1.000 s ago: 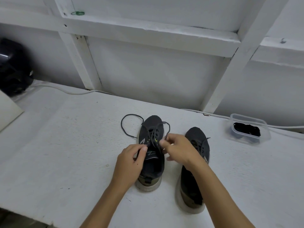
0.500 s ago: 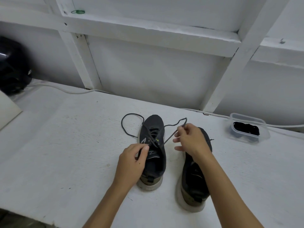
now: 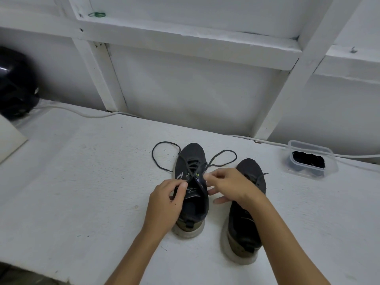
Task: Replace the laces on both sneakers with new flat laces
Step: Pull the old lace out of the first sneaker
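Observation:
Two dark sneakers stand toes-away on the white table. The left sneaker [image 3: 192, 159] has its old dark lace [image 3: 224, 159] undone, with loose loops lying to its left and right. My left hand [image 3: 167, 202] grips the left side of this sneaker's opening, thumb at the eyelets. My right hand [image 3: 228, 186] is over the sneaker's right eyelets and pinches the lace there. The right sneaker [image 3: 249, 171] is partly hidden by my right wrist. New black laces [image 3: 308, 159] lie in a clear plastic tub [image 3: 331, 167] at the right.
A white cable [image 3: 82, 114] runs along the wall at the table's back. A black helmet-like object [image 3: 16, 85] sits at far left, with a pale board [image 3: 10, 138] in front of it. The table's front edge [image 3: 41, 272] is close to me.
My right hand pulled a length of lace out to the right, then came back to the left sneaker's eyelets. The loose loop on the right is now longer. My left hand stayed on the sneaker.

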`<control>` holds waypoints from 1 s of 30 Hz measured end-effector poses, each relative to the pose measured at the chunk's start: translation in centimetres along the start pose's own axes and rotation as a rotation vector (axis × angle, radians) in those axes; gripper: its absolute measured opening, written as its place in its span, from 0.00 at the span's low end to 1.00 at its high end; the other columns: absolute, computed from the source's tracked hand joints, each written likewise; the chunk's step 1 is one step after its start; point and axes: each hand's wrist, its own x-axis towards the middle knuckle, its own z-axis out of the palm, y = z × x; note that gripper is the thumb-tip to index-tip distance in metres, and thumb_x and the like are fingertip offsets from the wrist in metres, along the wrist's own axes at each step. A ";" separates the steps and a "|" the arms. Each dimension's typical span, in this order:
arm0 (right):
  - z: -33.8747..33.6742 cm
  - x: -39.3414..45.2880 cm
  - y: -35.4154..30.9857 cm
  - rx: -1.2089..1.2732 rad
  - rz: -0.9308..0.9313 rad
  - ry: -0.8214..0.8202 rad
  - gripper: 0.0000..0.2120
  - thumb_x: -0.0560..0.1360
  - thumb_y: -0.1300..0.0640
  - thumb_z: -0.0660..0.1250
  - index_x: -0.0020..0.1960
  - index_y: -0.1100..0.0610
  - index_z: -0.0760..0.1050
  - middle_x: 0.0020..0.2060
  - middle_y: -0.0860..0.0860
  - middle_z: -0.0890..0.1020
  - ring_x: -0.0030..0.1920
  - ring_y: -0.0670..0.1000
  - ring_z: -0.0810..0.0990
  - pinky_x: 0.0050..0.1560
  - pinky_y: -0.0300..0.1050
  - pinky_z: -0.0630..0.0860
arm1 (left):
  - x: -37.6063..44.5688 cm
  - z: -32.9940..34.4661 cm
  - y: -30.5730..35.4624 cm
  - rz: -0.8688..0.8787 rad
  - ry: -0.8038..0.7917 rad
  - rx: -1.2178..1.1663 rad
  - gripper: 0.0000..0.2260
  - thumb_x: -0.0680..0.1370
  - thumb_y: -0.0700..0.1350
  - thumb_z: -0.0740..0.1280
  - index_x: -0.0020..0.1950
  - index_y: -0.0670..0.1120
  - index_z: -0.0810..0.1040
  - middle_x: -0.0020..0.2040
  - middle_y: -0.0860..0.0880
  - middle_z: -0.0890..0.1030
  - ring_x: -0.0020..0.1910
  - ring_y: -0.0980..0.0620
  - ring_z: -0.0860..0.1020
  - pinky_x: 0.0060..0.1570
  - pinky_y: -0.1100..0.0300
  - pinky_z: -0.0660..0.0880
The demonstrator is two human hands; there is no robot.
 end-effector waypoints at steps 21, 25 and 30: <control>8.6 -2.7 1.5 0.092 -0.277 0.405 0.13 0.85 0.54 0.57 0.55 0.50 0.81 0.46 0.45 0.84 0.48 0.44 0.79 0.51 0.40 0.73 | 6.4 -1.4 1.6 -0.125 -0.247 0.195 0.05 0.83 0.48 0.62 0.51 0.50 0.76 0.46 0.55 0.81 0.46 0.58 0.79 0.40 0.65 0.73; 8.7 -2.8 2.3 0.224 -0.257 0.325 0.17 0.86 0.52 0.56 0.70 0.50 0.76 0.64 0.43 0.81 0.66 0.42 0.76 0.70 0.43 0.71 | 8.1 -1.8 1.0 -0.305 -0.328 -0.083 0.07 0.84 0.47 0.60 0.50 0.48 0.76 0.44 0.53 0.81 0.42 0.58 0.79 0.44 0.63 0.74; 8.7 -2.8 2.4 0.252 -0.292 0.348 0.16 0.86 0.54 0.56 0.69 0.48 0.77 0.63 0.39 0.81 0.65 0.37 0.75 0.67 0.34 0.71 | 8.5 -2.1 0.2 -0.586 -0.371 -0.631 0.07 0.84 0.45 0.61 0.49 0.45 0.77 0.38 0.51 0.73 0.34 0.56 0.68 0.41 0.60 0.70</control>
